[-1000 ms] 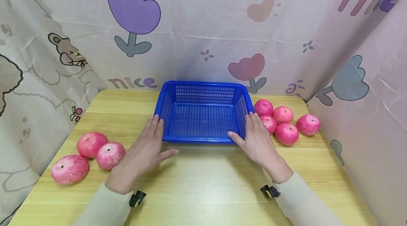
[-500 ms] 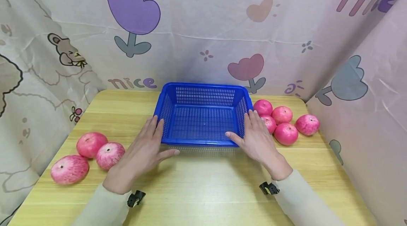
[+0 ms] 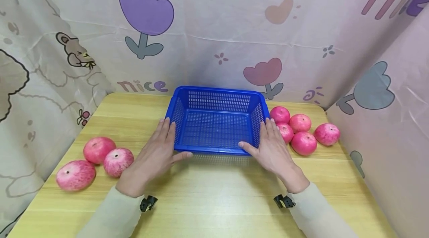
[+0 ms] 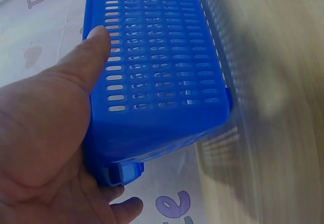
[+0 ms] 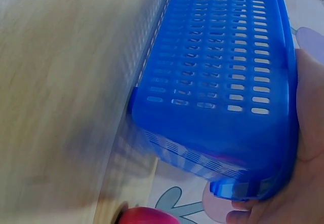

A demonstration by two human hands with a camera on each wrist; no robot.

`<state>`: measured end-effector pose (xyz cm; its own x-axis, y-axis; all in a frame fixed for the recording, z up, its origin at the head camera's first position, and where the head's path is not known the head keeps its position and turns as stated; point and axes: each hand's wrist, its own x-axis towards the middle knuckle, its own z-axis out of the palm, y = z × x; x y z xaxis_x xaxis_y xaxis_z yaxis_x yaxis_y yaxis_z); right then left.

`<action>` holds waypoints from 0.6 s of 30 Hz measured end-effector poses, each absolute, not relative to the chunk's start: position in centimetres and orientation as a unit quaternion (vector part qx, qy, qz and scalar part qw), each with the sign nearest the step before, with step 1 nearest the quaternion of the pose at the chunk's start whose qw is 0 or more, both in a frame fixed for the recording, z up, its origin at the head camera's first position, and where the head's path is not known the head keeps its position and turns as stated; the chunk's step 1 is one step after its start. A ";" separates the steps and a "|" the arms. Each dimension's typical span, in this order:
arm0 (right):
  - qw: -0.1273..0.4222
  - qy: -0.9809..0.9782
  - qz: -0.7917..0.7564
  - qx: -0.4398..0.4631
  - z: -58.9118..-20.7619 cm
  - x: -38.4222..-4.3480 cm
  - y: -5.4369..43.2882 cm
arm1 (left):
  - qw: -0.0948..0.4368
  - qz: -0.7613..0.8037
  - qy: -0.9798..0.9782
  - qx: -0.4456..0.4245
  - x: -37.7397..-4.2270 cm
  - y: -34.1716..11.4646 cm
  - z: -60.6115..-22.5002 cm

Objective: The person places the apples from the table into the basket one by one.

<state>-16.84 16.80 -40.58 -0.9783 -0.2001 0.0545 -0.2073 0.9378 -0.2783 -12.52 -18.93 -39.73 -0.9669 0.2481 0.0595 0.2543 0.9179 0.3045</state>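
A blue plastic basket [image 3: 218,130] with slotted sides stands at the back middle of the table, with nothing in it. My left hand [image 3: 155,153] holds its front left corner, fingers along the side rim. In the left wrist view the left thumb lies against the slotted front wall [image 4: 157,120], and fingertips show below the side rim. My right hand [image 3: 274,149] grips the opposite corner, its thumb over the front rim and its fingers down the right side. The right wrist view shows fingertips under the rim of the basket [image 5: 202,122].
Three pink-red apples [image 3: 118,162] lie at the left, close to my left forearm. Several more apples [image 3: 304,143] cluster at the right, beside the basket and my right hand. A printed cloth [image 3: 207,14] hangs close behind the wooden table [image 3: 214,200].
The basket has shifted a little toward me, with both hands staying on its corners. The whole head view has swung slightly. The apples lie as before.
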 end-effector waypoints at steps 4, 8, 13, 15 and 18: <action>0.008 -0.984 0.140 0.111 -40.5 -16.9 17.0 | 0.005 -0.159 -0.979 -0.127 -12.6 -19.0 -39.6; 0.007 -0.984 0.131 0.121 -40.6 -16.9 17.2 | 0.002 -0.159 -0.979 -0.126 -12.6 -19.0 -39.5; 0.014 -0.983 0.123 0.135 -40.6 -16.8 17.3 | 0.004 -0.156 -0.979 -0.128 -12.6 -19.0 -39.6; 0.012 -0.983 0.120 0.140 -40.5 -16.9 17.4 | 0.005 -0.157 -0.979 -0.128 -12.6 -19.0 -39.6; 0.002 -0.982 0.117 0.149 -40.2 -16.9 17.6 | 0.004 -0.156 -0.979 -0.128 -12.6 -18.9 -39.6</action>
